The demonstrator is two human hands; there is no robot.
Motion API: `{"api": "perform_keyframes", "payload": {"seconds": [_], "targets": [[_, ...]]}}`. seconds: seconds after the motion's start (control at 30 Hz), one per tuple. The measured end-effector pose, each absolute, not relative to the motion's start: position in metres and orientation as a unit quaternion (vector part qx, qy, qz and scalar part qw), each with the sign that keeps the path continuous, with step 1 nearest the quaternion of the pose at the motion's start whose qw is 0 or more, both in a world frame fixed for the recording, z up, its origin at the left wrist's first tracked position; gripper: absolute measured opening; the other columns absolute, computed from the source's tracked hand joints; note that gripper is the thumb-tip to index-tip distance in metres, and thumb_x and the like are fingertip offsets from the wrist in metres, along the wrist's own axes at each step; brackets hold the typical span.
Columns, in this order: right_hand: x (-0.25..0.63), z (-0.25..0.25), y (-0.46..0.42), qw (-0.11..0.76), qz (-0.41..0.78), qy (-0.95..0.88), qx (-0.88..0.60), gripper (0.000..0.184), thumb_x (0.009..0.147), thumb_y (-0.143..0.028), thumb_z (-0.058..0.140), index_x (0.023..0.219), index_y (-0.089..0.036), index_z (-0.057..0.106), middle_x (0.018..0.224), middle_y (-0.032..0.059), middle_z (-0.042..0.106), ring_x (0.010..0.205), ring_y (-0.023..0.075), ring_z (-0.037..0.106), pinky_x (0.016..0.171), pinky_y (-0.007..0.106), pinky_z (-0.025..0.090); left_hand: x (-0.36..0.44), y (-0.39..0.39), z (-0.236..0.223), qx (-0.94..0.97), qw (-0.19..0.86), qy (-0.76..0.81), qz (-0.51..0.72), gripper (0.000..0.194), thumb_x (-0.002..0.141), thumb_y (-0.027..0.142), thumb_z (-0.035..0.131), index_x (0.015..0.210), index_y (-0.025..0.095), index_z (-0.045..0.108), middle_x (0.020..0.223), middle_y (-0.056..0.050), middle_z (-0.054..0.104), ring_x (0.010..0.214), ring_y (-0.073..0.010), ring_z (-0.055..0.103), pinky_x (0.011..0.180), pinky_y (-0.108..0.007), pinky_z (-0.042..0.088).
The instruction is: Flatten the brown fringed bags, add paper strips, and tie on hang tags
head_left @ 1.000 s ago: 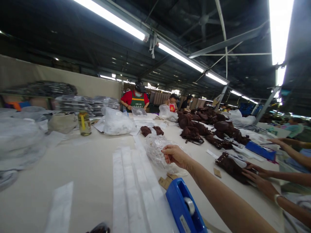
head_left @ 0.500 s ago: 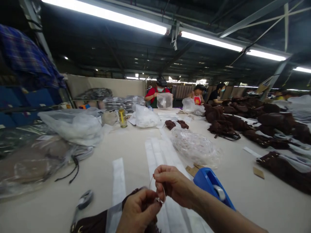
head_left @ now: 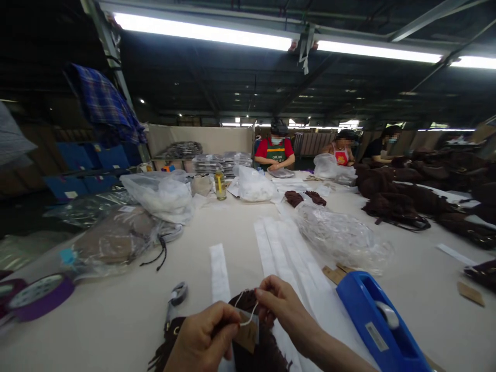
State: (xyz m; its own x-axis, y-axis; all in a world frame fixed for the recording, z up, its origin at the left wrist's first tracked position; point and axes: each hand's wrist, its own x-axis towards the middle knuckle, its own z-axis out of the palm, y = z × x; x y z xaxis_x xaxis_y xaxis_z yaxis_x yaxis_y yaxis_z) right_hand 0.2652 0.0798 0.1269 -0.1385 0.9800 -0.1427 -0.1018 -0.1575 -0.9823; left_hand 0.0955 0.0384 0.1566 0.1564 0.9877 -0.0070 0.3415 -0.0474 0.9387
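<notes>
A thin white string (head_left: 249,321) curves in a loop between my two hands. My left hand (head_left: 209,330) pinches one side of it with thumb and forefinger. The opposite side is pinched in the fingertips of my right hand (head_left: 284,310), slightly higher and to the right. Just below the string is a brown cardboard tag (head_left: 246,341) with a clear edge or sleeve. Under the tag and hands lies a dark brown fringed bag (head_left: 261,356), partly hidden by my left hand.
A blue tape dispenser (head_left: 377,320) stands at right, beside long white strips (head_left: 287,248). A crumpled clear plastic bag (head_left: 341,232) lies beyond. Purple tape (head_left: 41,297) and a plastic-wrapped bag (head_left: 116,237) are at left. Brown bags (head_left: 391,209) pile up at right; co-workers (head_left: 275,150) are across the table.
The view has turned left, so things sit further right. My hands have drawn apart, widening the string loop, and the cardboard tag now shows. A co-worker's raised plastic bag is now down.
</notes>
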Motion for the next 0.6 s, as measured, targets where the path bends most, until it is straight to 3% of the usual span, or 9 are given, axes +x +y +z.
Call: {"api": "perform_keyframes", "payload": {"seconds": [0.1, 0.23, 0.4, 0.6], "targets": [[0.255, 0.129, 0.074, 0.487, 0.500, -0.543, -0.466, 0.024, 0.073, -0.039, 0.059, 0.078, -0.016, 0.053, 0.052, -0.0055, 0.048, 0.049, 0.0074, 0.043, 0.047, 0.020, 0.032, 0.085, 0.041, 0.165, 0.666, 0.387, 0.533, 0.352, 0.019, 0.075, 0.032, 0.049, 0.068, 0.019, 0.060, 0.051, 0.005, 0.048, 0.049, -0.0094, 0.045, 0.051, -0.019, 0.035], [0.233, 0.142, 0.067, 0.380, 0.691, -0.539, -0.295, 0.045, 0.078, -0.053, 0.050, 0.098, -0.013, 0.054, 0.050, -0.0033, 0.053, 0.040, 0.0087, 0.046, 0.043, 0.021, 0.035, 0.072, 0.047, 0.173, 0.706, 0.355, 0.509, 0.341, 0.018, 0.078, 0.029, 0.046, 0.071, 0.020, 0.060, 0.058, 0.003, 0.054, 0.053, -0.0103, 0.050, 0.052, -0.018, 0.039], [0.218, 0.138, 0.068, 0.381, 0.673, -0.544, -0.325, 0.038, 0.068, -0.050, 0.064, 0.072, -0.012, 0.059, 0.049, -0.0050, 0.046, 0.041, 0.0047, 0.040, 0.042, 0.018, 0.029, 0.055, 0.050, 0.171, 0.760, 0.259, 0.517, 0.296, 0.019, 0.081, 0.025, 0.045, 0.070, 0.021, 0.060, 0.067, 0.001, 0.060, 0.063, -0.0115, 0.056, 0.058, -0.018, 0.040], [0.212, 0.122, 0.072, 0.369, 0.652, -0.551, -0.368, 0.039, 0.068, -0.052, 0.062, 0.067, -0.014, 0.055, 0.046, -0.0065, 0.042, 0.040, 0.0053, 0.035, 0.040, 0.019, 0.025, 0.042, 0.043, 0.144, 0.771, 0.247, 0.500, 0.308, 0.025, 0.086, 0.023, 0.038, 0.085, 0.022, 0.063, 0.077, -0.002, 0.060, 0.072, -0.0124, 0.058, 0.066, -0.019, 0.045]]}}
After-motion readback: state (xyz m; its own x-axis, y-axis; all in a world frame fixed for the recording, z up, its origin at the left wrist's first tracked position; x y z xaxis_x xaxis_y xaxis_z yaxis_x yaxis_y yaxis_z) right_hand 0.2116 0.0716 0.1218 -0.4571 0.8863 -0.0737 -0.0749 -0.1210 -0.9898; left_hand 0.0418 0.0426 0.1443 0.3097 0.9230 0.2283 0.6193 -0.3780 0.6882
